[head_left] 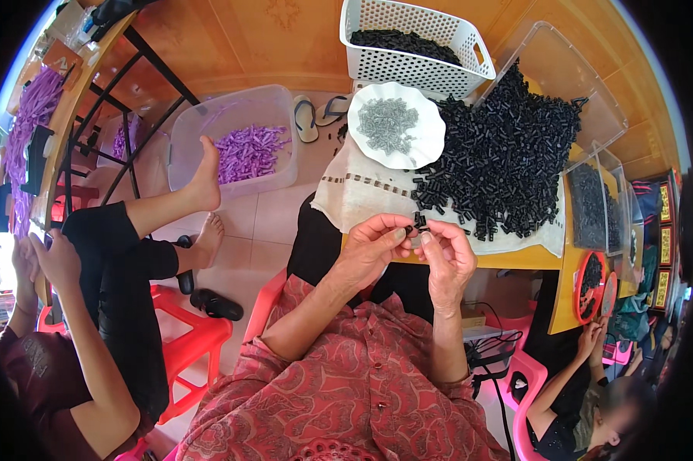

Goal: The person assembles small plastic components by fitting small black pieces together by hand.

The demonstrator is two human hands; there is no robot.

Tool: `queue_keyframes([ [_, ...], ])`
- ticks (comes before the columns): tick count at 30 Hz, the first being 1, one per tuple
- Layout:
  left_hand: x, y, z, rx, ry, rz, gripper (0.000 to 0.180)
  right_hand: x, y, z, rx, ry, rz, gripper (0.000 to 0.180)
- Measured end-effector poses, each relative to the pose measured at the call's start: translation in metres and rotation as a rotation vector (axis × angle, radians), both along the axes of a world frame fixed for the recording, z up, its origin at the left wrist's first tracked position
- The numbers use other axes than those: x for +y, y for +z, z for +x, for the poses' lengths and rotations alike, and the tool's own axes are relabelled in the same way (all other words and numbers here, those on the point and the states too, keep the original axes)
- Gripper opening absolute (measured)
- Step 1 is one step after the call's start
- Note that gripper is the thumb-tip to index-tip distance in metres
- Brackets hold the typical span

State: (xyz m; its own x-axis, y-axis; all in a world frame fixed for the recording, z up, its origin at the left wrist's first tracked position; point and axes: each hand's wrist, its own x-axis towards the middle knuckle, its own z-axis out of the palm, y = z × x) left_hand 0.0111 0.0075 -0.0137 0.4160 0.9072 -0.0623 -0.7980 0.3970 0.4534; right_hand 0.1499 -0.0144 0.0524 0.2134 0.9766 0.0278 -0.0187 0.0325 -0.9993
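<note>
At the near edge of the cloth-covered table, my left hand [375, 250] and my right hand [448, 265] come together, each in a pinch. Between the fingertips sits a small black tubular piece [409, 230], held by my left thumb and forefinger. My right thumb and fingers pinch a tiny piece right beside it, mostly covered by the fingertips; it looks pale or clear. Just beyond the hands spreads a large heap of short black tubular pieces [500, 154]. A white scalloped plate [431, 153] holds small clear pieces [388, 123].
Behind the plate stands a white perforated basket [415, 65] of black pieces. Clear bins [596, 200] and a red round tray [581, 288] are at right. A clear tub [273, 173] of purple strips rests on the floor. Other people sit at left and lower right.
</note>
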Motion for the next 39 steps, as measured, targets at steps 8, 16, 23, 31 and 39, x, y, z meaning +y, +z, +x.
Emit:
queue_keyframes([
  [8,-0.001,0.004,-0.001,0.075,0.043,-0.020,0.020,0.002,-0.010,0.002,-0.064,0.071,0.057,0.013],
  [16,-0.001,0.003,-0.003,0.087,0.035,-0.026,0.021,0.002,-0.012,0.001,-0.051,0.083,0.053,0.012],
  [23,-0.001,0.003,-0.003,0.157,0.046,-0.001,0.021,0.003,-0.013,0.001,-0.130,0.096,0.108,0.012],
  [31,0.000,0.003,-0.004,0.194,0.049,0.010,0.020,0.005,-0.013,0.002,-0.200,0.124,0.122,0.012],
  [39,0.001,-0.003,-0.004,0.251,0.055,-0.001,0.019,0.007,-0.016,0.002,-0.223,0.132,0.074,0.010],
])
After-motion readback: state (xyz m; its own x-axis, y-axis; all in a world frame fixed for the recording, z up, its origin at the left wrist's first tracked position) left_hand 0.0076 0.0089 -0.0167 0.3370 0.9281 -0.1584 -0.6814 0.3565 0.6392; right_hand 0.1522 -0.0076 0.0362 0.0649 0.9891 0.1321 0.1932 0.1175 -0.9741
